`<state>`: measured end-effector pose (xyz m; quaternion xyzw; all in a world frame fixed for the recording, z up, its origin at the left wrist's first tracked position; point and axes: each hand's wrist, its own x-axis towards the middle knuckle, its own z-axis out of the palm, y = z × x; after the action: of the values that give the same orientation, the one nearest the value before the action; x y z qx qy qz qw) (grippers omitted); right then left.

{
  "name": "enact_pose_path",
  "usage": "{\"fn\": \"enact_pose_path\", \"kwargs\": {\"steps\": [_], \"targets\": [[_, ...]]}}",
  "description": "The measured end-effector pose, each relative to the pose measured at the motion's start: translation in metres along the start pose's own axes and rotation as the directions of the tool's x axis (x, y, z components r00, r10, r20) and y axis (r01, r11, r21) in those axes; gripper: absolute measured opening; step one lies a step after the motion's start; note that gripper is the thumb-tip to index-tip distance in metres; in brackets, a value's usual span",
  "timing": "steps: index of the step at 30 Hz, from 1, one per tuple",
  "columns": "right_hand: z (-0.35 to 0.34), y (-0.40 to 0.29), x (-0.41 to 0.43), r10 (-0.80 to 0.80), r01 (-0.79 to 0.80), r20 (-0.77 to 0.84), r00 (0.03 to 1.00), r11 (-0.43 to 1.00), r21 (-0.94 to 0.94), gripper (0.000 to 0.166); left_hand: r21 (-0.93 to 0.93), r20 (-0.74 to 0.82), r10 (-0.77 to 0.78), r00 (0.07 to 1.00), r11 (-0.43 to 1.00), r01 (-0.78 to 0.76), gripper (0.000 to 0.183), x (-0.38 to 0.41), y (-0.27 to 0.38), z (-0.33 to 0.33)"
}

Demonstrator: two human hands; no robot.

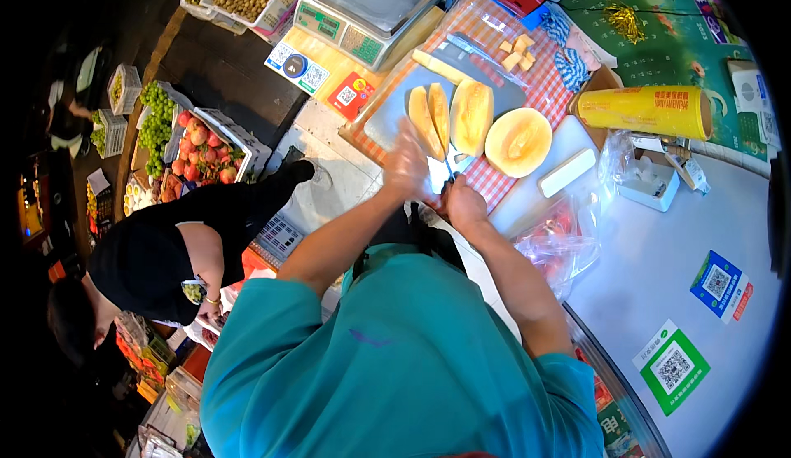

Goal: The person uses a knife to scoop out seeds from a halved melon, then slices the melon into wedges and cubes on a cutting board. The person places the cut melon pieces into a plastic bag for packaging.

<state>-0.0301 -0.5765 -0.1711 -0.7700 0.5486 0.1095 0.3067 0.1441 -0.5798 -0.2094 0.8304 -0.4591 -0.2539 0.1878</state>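
Observation:
My right hand [465,203] is closed on the dark handle of a knife [449,169], whose tip points at the cut melon. Blurred by motion, my left hand [408,160] is just left of two narrow melon wedges [427,118]; whether it touches them or holds anything, I cannot tell. Beside the wedges lie a thicker melon piece [472,118] and a melon half [519,143] with its cut face up. A long pale strip [440,66] rests behind them on the grey cutting board [389,103]. Small melon cubes [518,53] sit farther back.
A white block [567,172] lies on a white board at the right, near a yellow cling-film roll [642,112] and clear plastic bags [562,235]. Behind stands a weighing scale [364,7]. A person in black [154,260] bends at fruit crates on the left.

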Motion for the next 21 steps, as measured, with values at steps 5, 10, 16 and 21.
{"fn": "enact_pose_path", "kwargs": {"steps": [5, 10, 16, 21], "targets": [[-0.023, -0.003, -0.003, 0.01, -0.01, 0.077, 0.997, 1.0, 0.002, 0.035, -0.137, 0.004, 0.694, 0.72, 0.713, -0.687, 0.052, 0.138, -0.022, -0.068], [-0.049, 0.0, 0.002, 0.004, -0.003, 0.062, 0.998, 1.0, -0.013, 0.035, -0.112, 0.599, 0.408, 0.689, 0.895, -0.432, 0.038, 0.142, -0.017, -0.12], [-0.062, -0.002, 0.0, -0.014, 0.014, 0.019, 1.0, 1.0, 0.004, 0.033, -0.431, 0.312, 0.118, 0.943, 0.902, 0.029, 0.038, 0.018, -0.102, -0.114], [-0.032, -0.012, -0.004, -0.033, 0.039, -0.034, 0.999, 0.977, 0.208, 0.038, -0.797, 0.147, -0.14, 0.979, 0.569, 0.202, 0.037, -0.049, -0.109, -0.08]]}}
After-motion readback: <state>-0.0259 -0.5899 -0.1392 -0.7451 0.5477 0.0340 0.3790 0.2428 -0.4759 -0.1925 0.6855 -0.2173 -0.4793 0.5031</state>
